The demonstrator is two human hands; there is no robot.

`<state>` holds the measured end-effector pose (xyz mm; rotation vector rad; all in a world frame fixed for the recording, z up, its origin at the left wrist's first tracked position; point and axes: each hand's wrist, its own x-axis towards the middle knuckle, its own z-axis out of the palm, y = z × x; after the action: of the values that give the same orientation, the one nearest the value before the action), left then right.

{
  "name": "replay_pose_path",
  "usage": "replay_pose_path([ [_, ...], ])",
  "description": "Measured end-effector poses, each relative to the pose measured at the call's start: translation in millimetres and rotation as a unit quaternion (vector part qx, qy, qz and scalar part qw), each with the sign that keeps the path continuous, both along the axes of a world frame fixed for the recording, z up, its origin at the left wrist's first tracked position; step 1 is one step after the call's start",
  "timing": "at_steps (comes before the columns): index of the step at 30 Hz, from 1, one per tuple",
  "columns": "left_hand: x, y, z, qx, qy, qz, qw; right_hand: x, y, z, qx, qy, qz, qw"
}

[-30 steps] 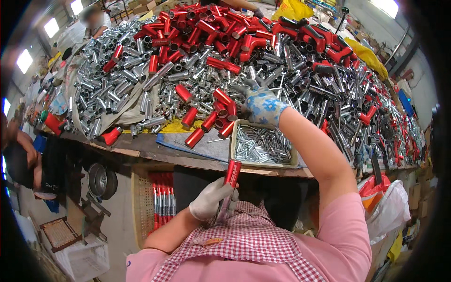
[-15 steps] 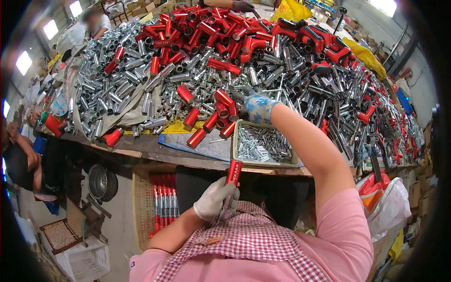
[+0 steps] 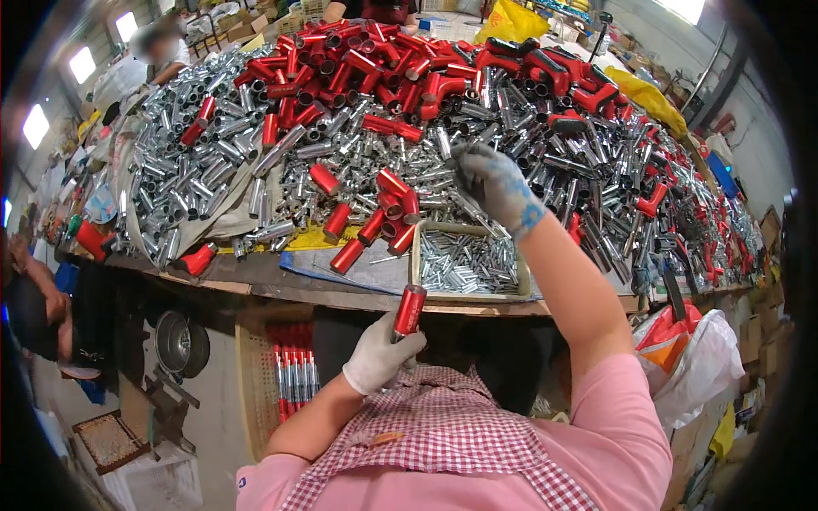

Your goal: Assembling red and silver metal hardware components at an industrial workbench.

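My left hand (image 3: pixel 383 353), in a white glove, is closed round a red metal tube (image 3: pixel 410 308) in front of the table edge. The tube's upper end tilts a little to the right. My right hand (image 3: pixel 494 183), in a grey glove with a blue pattern, reaches over the pile of silver metal parts (image 3: pixel 375 162). Its fingers curl down among the parts, and whatever they grip is hidden. Just below that hand stands a shallow tray (image 3: pixel 415 271) of small silver pins (image 3: pixel 467 262). Loose red tubes (image 3: pixel 347 255) lie left of the tray.
Red tubes (image 3: pixel 341 77) are heaped at the back, red-and-black handles (image 3: pixel 554 77) at the back right. Silver tubes (image 3: pixel 204 170) cover the left side. Below the table, a crate (image 3: pixel 254 383) holds red-and-silver tools (image 3: pixel 296 375). Another person (image 3: pixel 162 51) is at the far left.
My right hand has lifted from beside the tray's far edge and moved right, its fingers now curled over the silver parts. My left hand with the red tube has shifted slightly left.
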<state>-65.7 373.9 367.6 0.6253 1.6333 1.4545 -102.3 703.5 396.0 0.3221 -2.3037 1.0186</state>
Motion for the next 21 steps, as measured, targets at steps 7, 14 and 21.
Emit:
replay_pose_path([
  [7, 3, 9, 3, -0.051, 0.256, -0.024, 0.965, 136, -112, 25, -0.405, -0.281, 0.058, 0.868],
  [14, 19, 28, 2, -0.064, 0.282, -0.117, 0.95, 174, -105, 20, -0.092, -0.163, 0.029, 0.982],
  [21, 34, 50, 0, -0.044, 0.36, -0.143, 0.921, 204, -88, 12, -0.065, -0.279, 0.002, 0.958],
])
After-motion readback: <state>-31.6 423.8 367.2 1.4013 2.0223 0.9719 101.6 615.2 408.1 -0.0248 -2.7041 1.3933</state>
